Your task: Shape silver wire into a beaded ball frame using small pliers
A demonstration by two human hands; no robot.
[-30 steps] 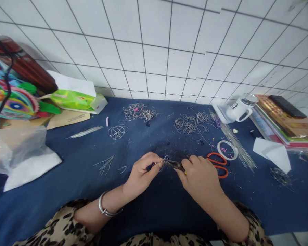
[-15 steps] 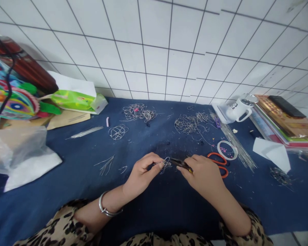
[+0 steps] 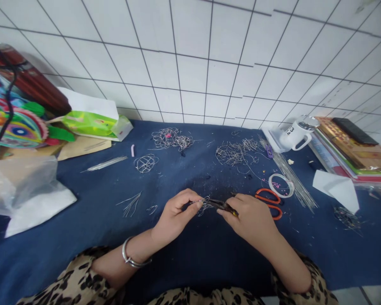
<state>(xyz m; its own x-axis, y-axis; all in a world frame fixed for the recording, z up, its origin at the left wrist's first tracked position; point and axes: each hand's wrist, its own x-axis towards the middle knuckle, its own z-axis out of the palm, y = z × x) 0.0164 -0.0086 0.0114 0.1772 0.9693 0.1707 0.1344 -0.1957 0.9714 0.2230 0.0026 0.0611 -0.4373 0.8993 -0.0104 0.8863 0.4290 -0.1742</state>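
Wire piece (image 3: 205, 207): thin and silvery, bent into small tangled loops; pinched on its left side by the left hand's (image 3: 178, 212) thumb and finger, loops spreading right and near.
Pliers (image 3: 218, 204): dark, slim nose, yellow on the handle; held in the right hand (image 3: 252, 216), which hides most of the handles.
Pliers' pose: nose pointing left, slightly far.
Meeting point: nose tip at the wire's far part; grip unclear.

The wire (image 3: 204, 207) looks shiny metal, the pliers (image 3: 218, 204) darker metal, the scissor handles (image 3: 278, 202) glossy plastic, the cloth (image 3: 98, 207) matt.
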